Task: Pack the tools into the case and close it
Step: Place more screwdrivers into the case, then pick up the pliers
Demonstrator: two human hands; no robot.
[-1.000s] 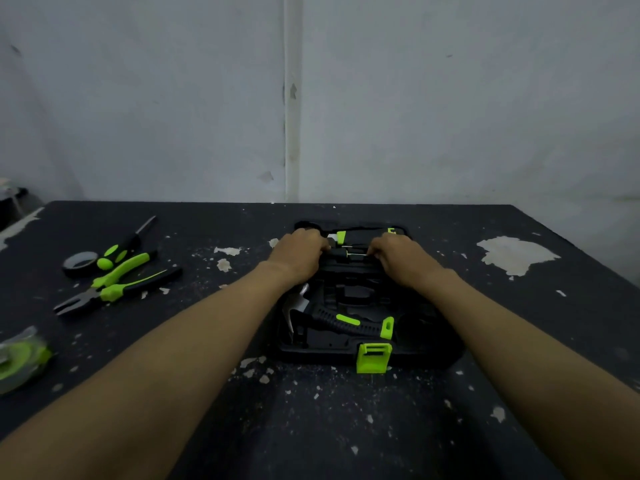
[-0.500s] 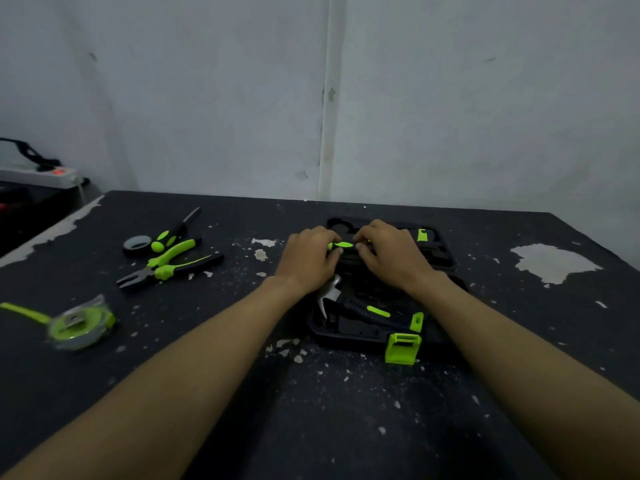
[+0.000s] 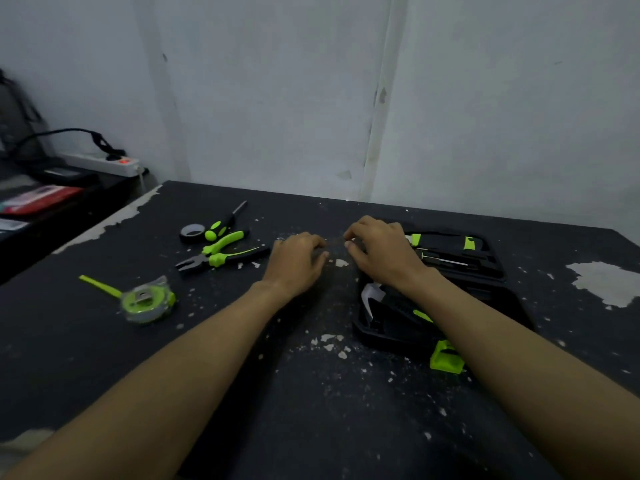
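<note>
A wide black table [image 3: 311, 410] with a chipped, paint-flecked top fills the lower part of the view, set against a pale grey wall [image 3: 277, 81]. On its right side lies an open black plastic tool case [image 3: 491, 292], its lid laid flat toward the far edge and a bright green latch [image 3: 446, 356] on its near rim. Both bare forearms reach in from the near edge.

The right hand [image 3: 381, 252] lies over the left edge of the case, its fingers curled down toward the table; whether its grip has hold of anything cannot be told. The left hand [image 3: 298, 261] is just to the left of it, palm down on the bare table, fingers loosely bent, with nothing visibly in its grip. The fingertips of the two hands nearly meet.

In the near half of the case rests a hammer [image 3: 372, 296] with a silver head and a black and green handle; the far half holds small green-trimmed tools.

Left of the hands, outside the case, lie a green and clear tape measure [image 3: 147, 301] with its tape partly out, black and green pliers [image 3: 221, 256], a black and green screwdriver [image 3: 223, 225] and a roll of black tape [image 3: 192, 233], the last three close together.

Beyond the table's far left corner, a white power strip [image 3: 100, 163] shows a red light.
</note>
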